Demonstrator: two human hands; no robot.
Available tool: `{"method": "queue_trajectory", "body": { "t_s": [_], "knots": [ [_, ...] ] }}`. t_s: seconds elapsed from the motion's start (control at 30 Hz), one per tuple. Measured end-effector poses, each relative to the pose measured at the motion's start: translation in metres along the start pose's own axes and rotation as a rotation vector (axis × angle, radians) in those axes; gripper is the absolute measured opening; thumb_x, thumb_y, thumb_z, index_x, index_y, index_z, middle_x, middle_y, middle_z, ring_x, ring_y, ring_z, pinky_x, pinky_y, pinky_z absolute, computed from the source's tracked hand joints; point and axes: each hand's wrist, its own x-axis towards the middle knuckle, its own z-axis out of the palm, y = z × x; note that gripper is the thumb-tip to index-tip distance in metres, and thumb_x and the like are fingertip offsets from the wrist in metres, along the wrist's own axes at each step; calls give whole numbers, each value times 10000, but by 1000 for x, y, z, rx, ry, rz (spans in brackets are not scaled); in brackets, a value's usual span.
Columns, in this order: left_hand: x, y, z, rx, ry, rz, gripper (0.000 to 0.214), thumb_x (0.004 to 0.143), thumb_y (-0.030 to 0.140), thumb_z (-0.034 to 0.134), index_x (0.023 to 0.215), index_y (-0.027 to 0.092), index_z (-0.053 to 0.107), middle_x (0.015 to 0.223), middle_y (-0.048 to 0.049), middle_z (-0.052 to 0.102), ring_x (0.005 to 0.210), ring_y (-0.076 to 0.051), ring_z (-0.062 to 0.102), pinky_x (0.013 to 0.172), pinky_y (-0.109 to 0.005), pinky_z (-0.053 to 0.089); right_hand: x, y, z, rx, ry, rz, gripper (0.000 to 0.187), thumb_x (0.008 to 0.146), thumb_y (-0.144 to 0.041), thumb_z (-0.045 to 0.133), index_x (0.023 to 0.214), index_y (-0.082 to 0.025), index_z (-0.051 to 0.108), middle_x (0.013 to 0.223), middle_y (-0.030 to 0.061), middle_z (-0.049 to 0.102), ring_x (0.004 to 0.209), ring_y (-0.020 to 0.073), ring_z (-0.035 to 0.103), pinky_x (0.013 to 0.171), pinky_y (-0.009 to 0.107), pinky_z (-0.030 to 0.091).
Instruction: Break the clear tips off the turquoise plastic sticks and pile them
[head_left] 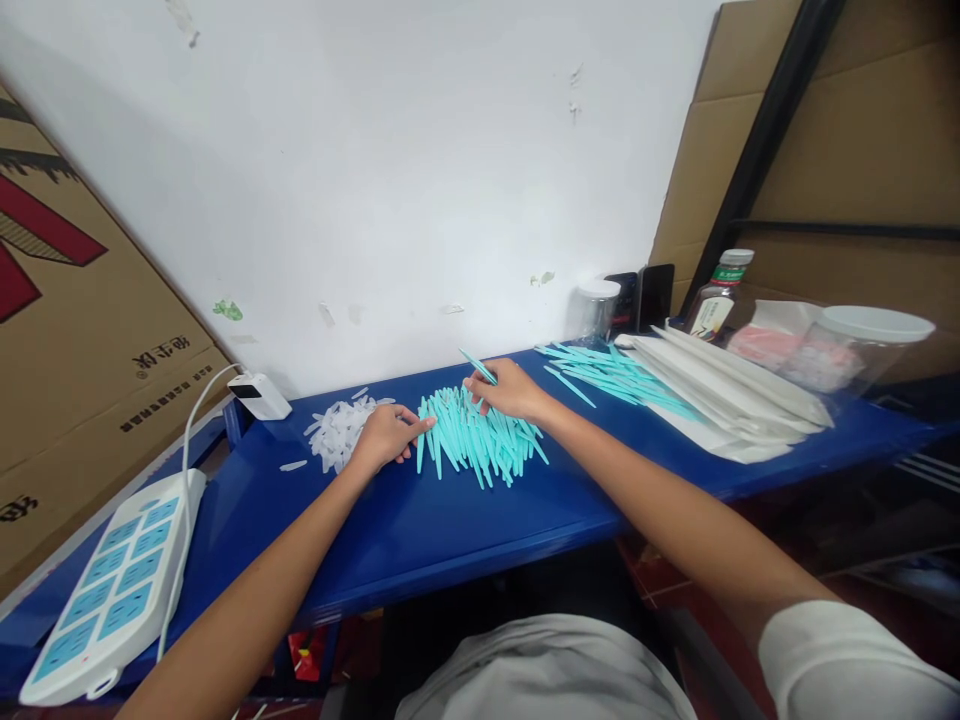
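A heap of slim teal tapered tools (480,445), tweezers by their look, is spread on the blue table in front of me. Above the heap's far side, my right hand (504,390) pinches one pair of teal tweezers (474,363), which points up and to the left. My left hand (390,434) lies low between this heap and a pile of small translucent whitish pieces (337,430). Its thumb and index finger come together by the heap's left edge; whether something small is between them I cannot make out.
More teal tweezers (615,375) lie to the right, partly beneath stacked white sheets or bags (727,395). Behind are a lidded jar (598,310), a bottle (716,300) and a tub (855,350). A power strip (112,585) and corded white charger (259,395) are at left.
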Motion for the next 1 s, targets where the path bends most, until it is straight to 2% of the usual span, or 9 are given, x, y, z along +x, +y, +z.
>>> {"method": "queue_trajectory", "body": {
  "t_s": [0.1,0.23,0.4,0.5,0.7,1.0],
  "knots": [
    [-1,2,-2,189,44,29,520,775,686,750,881,199,602,554,2,670,441,-187,610,453,-280,429,-2,-3,-2,-8,-17,20,201,995,-304,626,842,-174,637,792,43,758,545,119,622,574,254,456],
    [-3,4,-2,378,117,103,411,873,622,665,873,217,595,546,6,668,582,-216,677,599,-295,435,-4,-5,-3,-101,-30,-1,196,977,-304,632,828,-178,640,798,36,762,658,139,606,614,253,417],
    [-1,3,-3,507,194,154,369,933,574,579,816,226,614,710,-43,705,693,-230,665,617,-311,372,-5,-6,-1,-180,-59,-43,234,967,-275,631,762,-190,558,763,18,727,712,143,614,648,252,380],
    [-1,3,-5,529,193,187,353,922,541,597,771,222,616,745,-45,692,687,-218,637,604,-308,349,-4,-5,-1,-194,-69,-31,248,971,-269,626,761,-202,513,704,-6,683,685,143,619,628,255,353],
    [-7,8,0,501,119,283,422,871,596,649,676,223,621,631,-27,627,655,-212,613,583,-302,331,-4,-2,0,-230,-68,-54,300,965,-300,631,730,-215,465,655,-32,601,647,148,617,600,266,317],
    [-13,17,7,543,104,243,326,872,498,634,725,214,696,705,-60,689,689,-237,642,609,-304,353,-4,-2,0,-246,-57,-59,292,959,-314,613,732,-217,458,652,-45,535,628,133,560,607,269,305]
  ]
}}
